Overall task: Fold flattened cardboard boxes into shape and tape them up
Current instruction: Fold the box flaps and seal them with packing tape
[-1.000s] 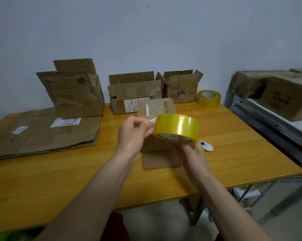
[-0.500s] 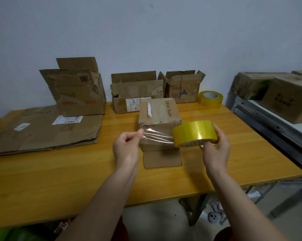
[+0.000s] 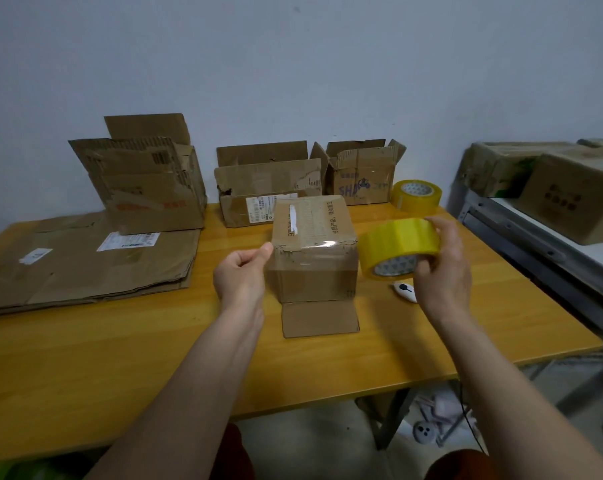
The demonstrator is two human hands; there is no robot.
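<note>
A small cardboard box (image 3: 312, 223) stands folded up in the middle of the wooden table (image 3: 85, 358), with one flap (image 3: 320, 319) lying flat toward me. My right hand (image 3: 444, 268) holds a yellow tape roll (image 3: 397, 244) just right of the box. My left hand (image 3: 241, 271) pinches the free end of the clear tape strip (image 3: 314, 254) at the box's left edge. The strip stretches across the box's near face between my hands.
A stack of flattened cardboard (image 3: 85, 261) lies at the left. Three opened boxes (image 3: 147, 181) (image 3: 265, 188) (image 3: 359, 174) stand along the wall. A second tape roll (image 3: 416, 195) sits at the back right, a small white cutter (image 3: 405, 292) by my right hand. Shelving with boxes (image 3: 570, 192) is at the right.
My hands have moved apart, pulling the tape strip longer. The strip has come down in front of the box, and the roll has gone to the right of it.
</note>
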